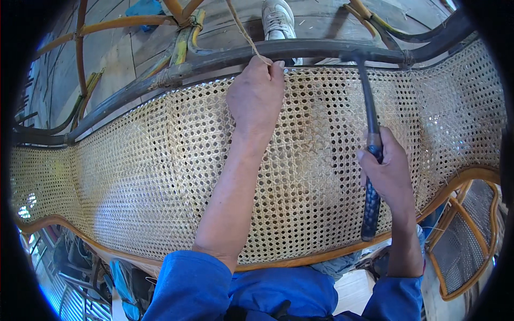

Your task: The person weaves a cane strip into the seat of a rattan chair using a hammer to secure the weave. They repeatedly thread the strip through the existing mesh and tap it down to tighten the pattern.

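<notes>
A wide sheet of woven cane [300, 160] stretches across in front of me, along a dark curved frame rail [316, 49] at its far edge. My left hand [256, 96] is closed at that far edge, pinching a thin tan strand [241, 29] that runs up and away past the rail. In my right hand [390, 168] is a hammer [368, 101], gripped round its dark, ridged handle. Its head, slightly blurred, is at the rail to the right of my left hand. What lies under my left fingertips is hidden.
Bent rattan poles [128, 22] rise beyond the rail. A white shoe [278, 21] and a blue object [144, 12] are on the plank floor. A brown wooden rim [300, 261] edges the near side, and a caned frame piece [466, 241] stands at the lower right.
</notes>
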`<state>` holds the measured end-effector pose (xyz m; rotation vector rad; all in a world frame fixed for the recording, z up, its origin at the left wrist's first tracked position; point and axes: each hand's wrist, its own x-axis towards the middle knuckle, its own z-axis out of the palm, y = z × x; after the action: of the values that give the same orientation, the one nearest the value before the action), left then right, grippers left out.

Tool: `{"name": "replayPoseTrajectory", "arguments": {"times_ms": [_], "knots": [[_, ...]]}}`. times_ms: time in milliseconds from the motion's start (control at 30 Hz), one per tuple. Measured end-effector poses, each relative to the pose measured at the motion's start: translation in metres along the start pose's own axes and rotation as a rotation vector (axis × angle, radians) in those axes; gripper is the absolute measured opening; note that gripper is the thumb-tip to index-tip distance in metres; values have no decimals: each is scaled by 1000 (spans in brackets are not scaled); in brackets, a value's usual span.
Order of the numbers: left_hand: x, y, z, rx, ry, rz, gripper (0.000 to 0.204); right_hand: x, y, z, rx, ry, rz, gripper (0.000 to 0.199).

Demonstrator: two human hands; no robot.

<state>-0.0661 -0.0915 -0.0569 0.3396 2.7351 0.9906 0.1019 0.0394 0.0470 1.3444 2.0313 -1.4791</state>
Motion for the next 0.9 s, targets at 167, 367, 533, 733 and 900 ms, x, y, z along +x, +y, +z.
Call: {"name": "replayPoseTrajectory", "arguments": {"times_ms": [167,367,533,733,900], "knots": [[1,0,1,-8,-9,-8,28,6,10,7,-321,165,-167,22],[1,-2,4,-11,-4,11,28,11,3,14,-362,119,-133,23],[2,-3,2,-18,-25,-5,28,10,9,14,-379,178,-191,24],[-1,1,0,-4,-15,0,29,8,5,14,-449,125,-200,25],[0,2,-2,-15,-16,7,29,12,0,12,-435,96,-166,24]]}}
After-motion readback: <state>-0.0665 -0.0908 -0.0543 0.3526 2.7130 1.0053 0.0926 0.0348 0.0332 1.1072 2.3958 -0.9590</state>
